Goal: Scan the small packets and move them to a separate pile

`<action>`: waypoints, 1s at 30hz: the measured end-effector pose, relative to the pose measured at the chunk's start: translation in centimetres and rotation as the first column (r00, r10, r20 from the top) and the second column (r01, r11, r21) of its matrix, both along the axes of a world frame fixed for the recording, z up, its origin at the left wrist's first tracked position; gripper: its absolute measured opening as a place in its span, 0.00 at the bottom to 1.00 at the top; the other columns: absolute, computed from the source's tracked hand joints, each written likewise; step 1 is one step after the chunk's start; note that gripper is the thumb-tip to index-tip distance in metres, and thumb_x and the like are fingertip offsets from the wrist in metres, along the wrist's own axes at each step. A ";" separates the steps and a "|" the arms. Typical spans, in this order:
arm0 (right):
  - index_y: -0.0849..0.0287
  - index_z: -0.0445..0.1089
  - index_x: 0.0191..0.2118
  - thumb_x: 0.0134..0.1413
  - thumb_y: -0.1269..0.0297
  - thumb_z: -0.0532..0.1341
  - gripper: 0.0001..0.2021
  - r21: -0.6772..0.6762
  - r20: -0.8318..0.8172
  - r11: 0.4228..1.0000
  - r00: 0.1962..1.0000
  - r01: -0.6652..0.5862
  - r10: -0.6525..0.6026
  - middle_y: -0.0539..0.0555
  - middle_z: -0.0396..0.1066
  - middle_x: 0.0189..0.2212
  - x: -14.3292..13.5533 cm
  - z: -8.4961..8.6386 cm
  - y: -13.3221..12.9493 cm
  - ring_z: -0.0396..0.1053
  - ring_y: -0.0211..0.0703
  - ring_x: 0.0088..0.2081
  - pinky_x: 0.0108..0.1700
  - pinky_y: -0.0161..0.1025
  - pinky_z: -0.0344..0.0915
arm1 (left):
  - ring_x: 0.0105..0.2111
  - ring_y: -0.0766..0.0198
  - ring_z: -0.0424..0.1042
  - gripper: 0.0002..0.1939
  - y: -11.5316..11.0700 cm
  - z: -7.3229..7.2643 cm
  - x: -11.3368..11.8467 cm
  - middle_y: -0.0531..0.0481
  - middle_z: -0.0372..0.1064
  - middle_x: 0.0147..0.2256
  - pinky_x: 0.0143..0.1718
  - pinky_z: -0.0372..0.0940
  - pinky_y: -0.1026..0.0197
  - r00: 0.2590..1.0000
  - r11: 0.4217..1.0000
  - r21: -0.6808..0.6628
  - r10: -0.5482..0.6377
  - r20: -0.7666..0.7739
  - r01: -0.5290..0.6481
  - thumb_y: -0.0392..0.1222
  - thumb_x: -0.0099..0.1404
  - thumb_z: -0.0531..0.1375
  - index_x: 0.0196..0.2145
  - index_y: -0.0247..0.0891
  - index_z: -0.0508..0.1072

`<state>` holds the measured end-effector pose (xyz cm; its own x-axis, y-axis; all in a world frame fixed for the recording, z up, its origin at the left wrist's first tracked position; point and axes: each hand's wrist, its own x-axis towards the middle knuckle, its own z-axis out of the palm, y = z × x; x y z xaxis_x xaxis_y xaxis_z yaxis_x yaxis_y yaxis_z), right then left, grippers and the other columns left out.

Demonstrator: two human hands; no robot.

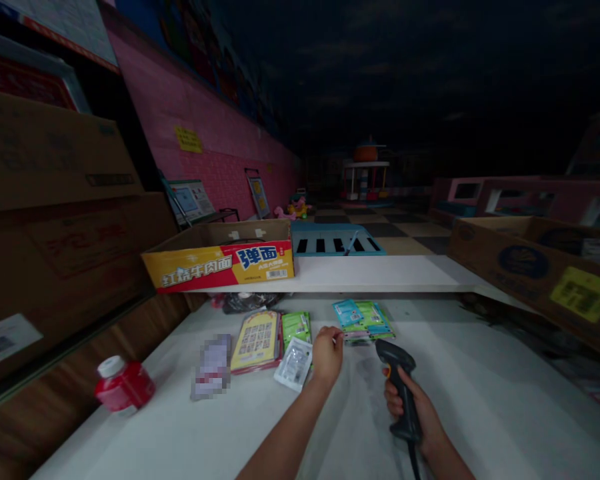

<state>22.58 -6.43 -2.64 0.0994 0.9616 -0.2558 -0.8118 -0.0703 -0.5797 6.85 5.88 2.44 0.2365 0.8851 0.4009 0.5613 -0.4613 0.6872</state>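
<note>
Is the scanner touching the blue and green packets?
Apart. The head view shows bare white counter between the barcode scanner in the right hand and the packets.

Dim room: pink brick wall (215, 133) on my left, checkered floor (380, 230) far ahead, white shelf (380, 272) above my worktop (480, 400).

Dark handheld scanner (403, 393) upright; stack of green-blue packets (363, 320) flat on counter.

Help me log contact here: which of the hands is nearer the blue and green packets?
Left. The left hand touches the blue and green packets at their near left edge; the right hand grips the scanner, nearer the person.
</note>
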 end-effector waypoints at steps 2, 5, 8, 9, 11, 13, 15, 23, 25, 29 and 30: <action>0.61 0.69 0.35 0.40 0.51 0.71 0.20 0.004 -0.008 1.000 1.000 -0.013 0.013 0.43 0.59 0.17 0.0 0.1 -0.2 0.53 0.27 0.15 0.15 0.25 0.50 | 0.33 0.62 0.69 0.11 -2.2 -0.5 -2.4 0.47 0.70 0.33 0.38 0.62 0.61 0.998 0.999 0.024 -0.025 -0.051 0.026 0.35 0.64 0.52 0.33 0.38 0.75; 0.61 0.69 0.34 0.40 0.54 0.72 0.19 0.001 -0.015 1.000 1.000 -0.027 0.027 0.44 0.60 0.17 0.0 0.5 -0.6 0.54 0.27 0.15 0.16 0.24 0.51 | 0.38 0.57 0.69 0.11 -4.9 -1.4 -6.6 0.45 0.70 0.35 0.43 0.62 0.57 0.993 0.995 0.087 0.056 -0.107 -0.047 0.38 0.65 0.52 0.34 0.40 0.75; 0.61 0.69 0.34 0.41 0.56 0.72 0.18 -0.007 -0.030 0.999 0.999 -0.037 0.037 0.44 0.60 0.18 -0.1 1.0 -1.0 0.55 0.27 0.16 0.16 0.24 0.51 | 0.41 0.54 0.68 0.08 -6.3 -2.3 -10.2 0.44 0.70 0.37 0.44 0.61 0.54 0.953 0.954 0.139 0.281 -0.113 -0.265 0.37 0.64 0.53 0.36 0.38 0.72; 0.61 0.69 0.34 0.42 0.56 0.72 0.18 -0.003 -0.023 0.999 0.999 -0.034 0.034 0.44 0.60 0.18 -0.1 1.1 -1.1 0.55 0.26 0.16 0.16 0.23 0.51 | 0.41 0.53 0.67 0.08 -6.5 -2.5 -11.0 0.43 0.70 0.38 0.44 0.61 0.54 0.924 0.926 0.145 0.365 -0.112 -0.348 0.37 0.64 0.53 0.37 0.38 0.71; 0.61 0.69 0.35 0.43 0.55 0.71 0.18 0.006 0.018 1.000 1.000 -0.023 0.023 0.44 0.60 0.18 -0.2 1.2 -1.3 0.55 0.26 0.16 0.17 0.23 0.52 | 0.41 0.52 0.67 0.08 -6.4 -3.0 -11.9 0.41 0.69 0.38 0.45 0.61 0.52 0.856 0.865 0.132 0.499 -0.133 -0.484 0.39 0.63 0.54 0.38 0.35 0.70; 0.60 0.69 0.35 0.41 0.54 0.72 0.19 0.008 0.069 1.000 0.997 -0.015 0.015 0.44 0.60 0.18 -0.3 1.2 -1.4 0.55 0.26 0.16 0.17 0.24 0.53 | 0.41 0.50 0.67 0.11 -6.1 -3.4 -12.1 0.40 0.69 0.38 0.45 0.60 0.52 0.808 0.827 0.091 0.562 -0.177 -0.555 0.43 0.63 0.57 0.39 0.34 0.69; 0.60 0.68 0.34 0.40 0.53 0.72 0.20 0.000 0.109 1.000 0.994 -0.006 0.006 0.44 0.60 0.18 -0.4 1.2 -1.6 0.55 0.27 0.16 0.17 0.24 0.54 | 0.41 0.49 0.67 0.16 -5.7 -3.8 -11.9 0.40 0.70 0.37 0.45 0.60 0.52 0.791 0.815 0.046 0.573 -0.214 -0.578 0.47 0.60 0.60 0.41 0.33 0.69; 0.60 0.68 0.35 0.45 0.51 0.68 0.18 -0.062 0.370 0.998 0.929 0.000 0.023 0.45 0.64 0.17 -1.7 1.4 -1.9 0.59 0.31 0.16 0.16 0.28 0.58 | 0.43 0.51 0.69 0.23 -5.6 -4.5 -12.8 0.41 0.72 0.40 0.47 0.59 0.54 0.852 0.872 0.017 0.482 -0.204 -0.489 0.42 0.56 0.63 0.49 0.33 0.71; 0.59 0.68 0.36 0.46 0.52 0.68 0.17 -0.093 0.459 0.994 0.884 -0.048 0.086 0.46 0.65 0.17 -2.6 1.6 -2.1 0.61 0.33 0.15 0.15 0.29 0.58 | 0.42 0.51 0.69 0.19 -5.6 -4.6 -13.2 0.42 0.73 0.39 0.46 0.59 0.55 0.877 0.894 0.001 0.438 -0.198 -0.447 0.41 0.57 0.61 0.47 0.35 0.73; 0.60 0.67 0.37 0.44 0.54 0.69 0.19 -0.119 0.608 0.973 0.760 -0.197 0.228 0.46 0.66 0.15 -5.0 2.6 -3.5 0.60 0.35 0.13 0.12 0.30 0.55 | 0.42 0.53 0.70 0.17 -5.7 -4.9 -13.3 0.43 0.74 0.40 0.46 0.60 0.57 0.909 0.913 -0.030 0.403 -0.104 -0.407 0.39 0.60 0.57 0.46 0.35 0.74; 0.60 0.67 0.38 0.44 0.54 0.69 0.19 -0.108 0.671 0.963 0.697 -0.246 0.253 0.45 0.66 0.15 -5.6 3.0 -4.0 0.60 0.35 0.12 0.12 0.30 0.55 | 0.42 0.53 0.69 0.17 -5.7 -5.0 -13.3 0.42 0.74 0.40 0.46 0.60 0.57 0.909 0.910 -0.039 0.409 -0.084 -0.413 0.39 0.60 0.57 0.47 0.35 0.74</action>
<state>16.99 -10.46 0.40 0.0050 0.9745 -0.2242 -0.1575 -0.2207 -0.9625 -6.43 0.13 -2.51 -0.1262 0.9301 0.3449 0.7422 -0.1421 0.6549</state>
